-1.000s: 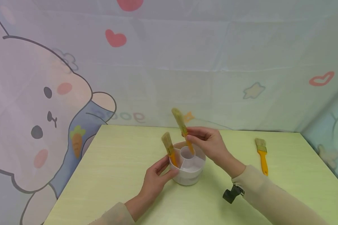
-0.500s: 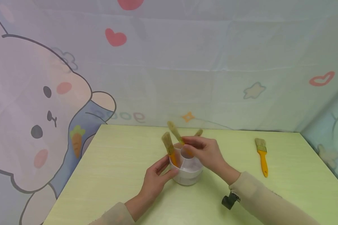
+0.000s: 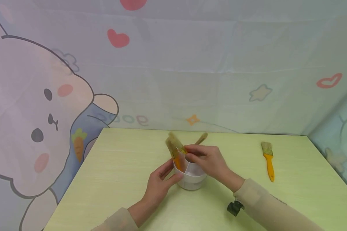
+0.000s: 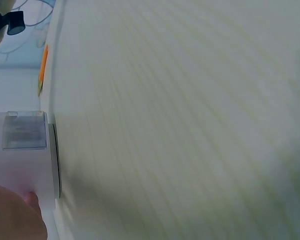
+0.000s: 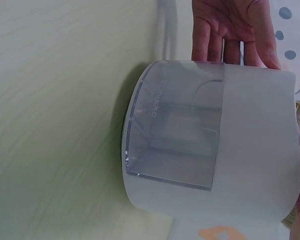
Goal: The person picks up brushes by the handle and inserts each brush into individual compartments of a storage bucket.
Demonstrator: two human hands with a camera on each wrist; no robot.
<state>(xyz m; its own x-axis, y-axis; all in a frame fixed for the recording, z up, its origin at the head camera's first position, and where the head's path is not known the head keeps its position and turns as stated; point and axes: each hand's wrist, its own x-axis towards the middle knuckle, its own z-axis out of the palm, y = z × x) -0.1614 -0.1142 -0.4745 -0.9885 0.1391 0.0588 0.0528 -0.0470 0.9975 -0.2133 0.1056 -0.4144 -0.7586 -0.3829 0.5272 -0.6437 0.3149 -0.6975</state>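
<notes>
A round white desk organizer [image 3: 192, 183] with compartments stands on the table. My left hand [image 3: 159, 179] grips its left side, thumb at the front wall. Between thumb and fingers, my right hand [image 3: 211, 160] pinches a paintbrush [image 3: 177, 143], bristles up and leaning left; its handle is hidden behind the hand and rim. A second paintbrush [image 3: 178, 163] stands in the left compartment, overlapped by the pinched one. Behind my right hand a third paintbrush [image 3: 201, 138] leans right, its lower part hidden. In the right wrist view, the organizer's clear drawer front [image 5: 182, 125] shows.
Another paintbrush [image 3: 268, 160] with a yellow handle lies on the pale table [image 3: 118, 166] to the right. A printed cloth [image 3: 191, 64] hangs behind the table's back edge. A small black device [image 3: 235, 208] sits at my right wrist.
My right hand has lowered the pinched paintbrush toward the organizer and slightly left. The paintbrush at the back right has come into sight behind that hand. The left hand stays on the organizer.
</notes>
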